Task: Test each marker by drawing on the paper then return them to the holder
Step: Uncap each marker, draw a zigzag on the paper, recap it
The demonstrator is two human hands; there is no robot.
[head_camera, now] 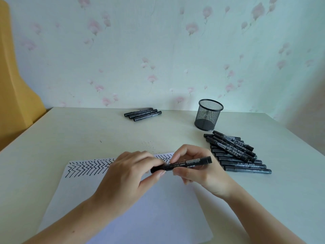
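We see lots of bare counter on the left, so our hands could slide there with nothing to bump. On the right, a big pile of markers blocks the way, just in front of the mesh holder. The holder's top is open. Three markers lie at the back by the wall, well apart from the holder, with a clear gap between. The near part of the paper is bare.

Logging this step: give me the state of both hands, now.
Left hand: closed on the cap end of the black marker.
Right hand: closed on the same marker's barrel, held level above the paper.
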